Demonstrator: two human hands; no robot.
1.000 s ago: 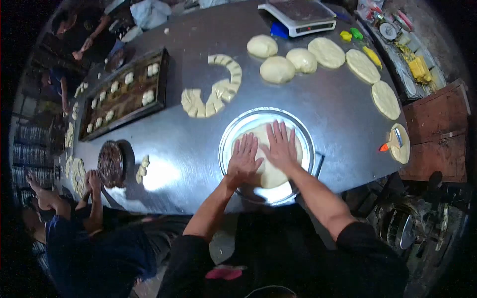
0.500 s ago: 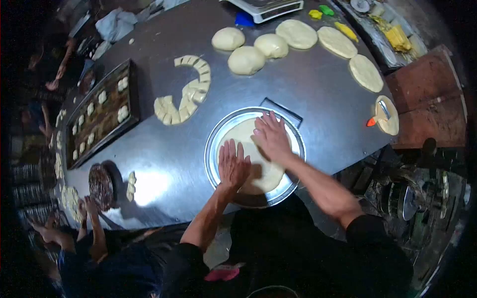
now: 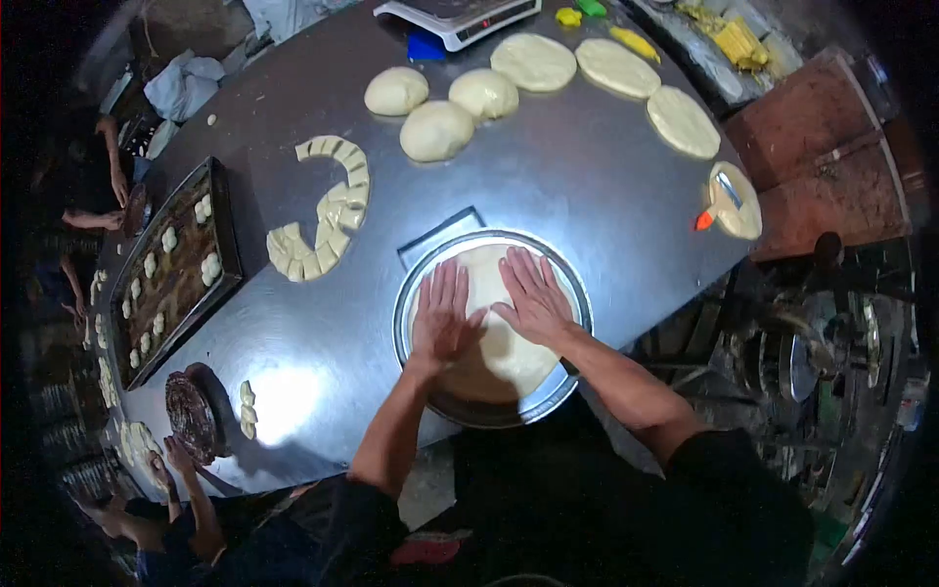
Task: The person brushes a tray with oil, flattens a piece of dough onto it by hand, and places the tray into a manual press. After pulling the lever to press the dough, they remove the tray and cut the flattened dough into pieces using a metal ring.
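A flat round of pale dough (image 3: 504, 377) lies in a round metal pan (image 3: 562, 388) at the table's near edge. Both hands press on it with palms down. My left hand (image 3: 445, 318) rests over its left side, fingers straight and pointing away from me. My right hand (image 3: 536, 301) lies flat on the upper right part, fingers slightly spread, with its thumb close to the left thumb. A dark square-cornered frame (image 3: 438, 235) sticks out from behind the pan's far left rim.
Dough balls (image 3: 436, 131) and flattened dough rounds (image 3: 533, 63) sit beyond the pan, near a scale (image 3: 479, 22). Cut dough pieces (image 3: 333, 210) curve to the left. Further left are a baking tray (image 3: 186, 259), a dark round pan (image 3: 192, 416) and other people's hands (image 3: 179, 458).
My hands have come side by side on the dough, the right one nearer to me. The dark frame's visible corner has shifted from the pan's far right to its far left. The view has turned slightly.
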